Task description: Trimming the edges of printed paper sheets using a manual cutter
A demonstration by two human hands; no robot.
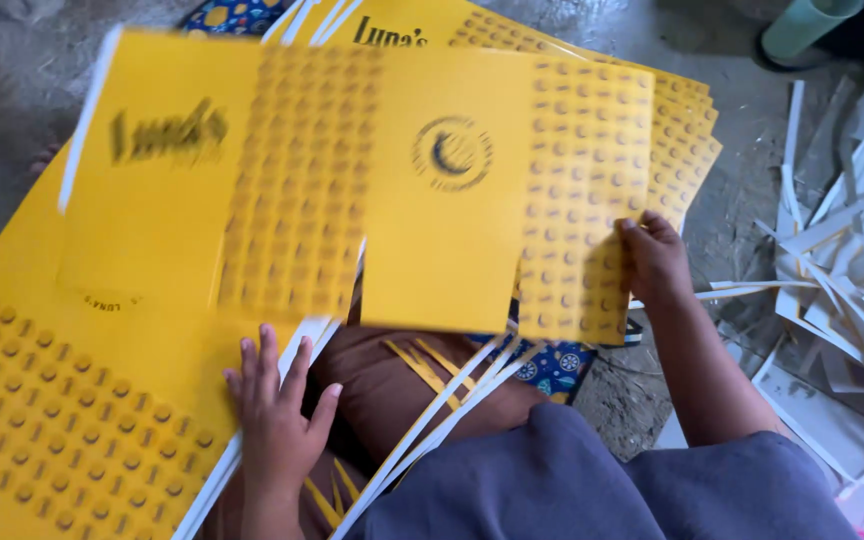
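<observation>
A: Yellow printed sheet (352, 190), flat and unfolded, raised above the lap; blurred. Pinched at its lower right corner by the right hand (657, 262), fingers closed on the edge.

B: And the left hand (277, 415)?

A: Spread, fingers extended, palm down at the right edge of the near stack of yellow sheets (62, 400); resting there, gripping nothing.

B: Further out?

A: Second stack of yellow sheets (687, 130) beyond the raised one, edges fanned at its far right corner. Loose white strips (432, 410) lying across the brown-clad lap; grey garment (572, 480) nearest the camera. Patterned blue cloth (552, 365) beneath, on the ground.

B: Signs of progress?

A: Heap of white paper offcuts (842, 250) on the ground at the right, suggesting much trimming already done. One sheet in hand; many stacked on both sides, sorted from unsorted not distinguishable. Share remaining: cannot be judged.

B: Anything else?

A: Pale green cylinder (802, 25) at the far right, partly out of view.
</observation>
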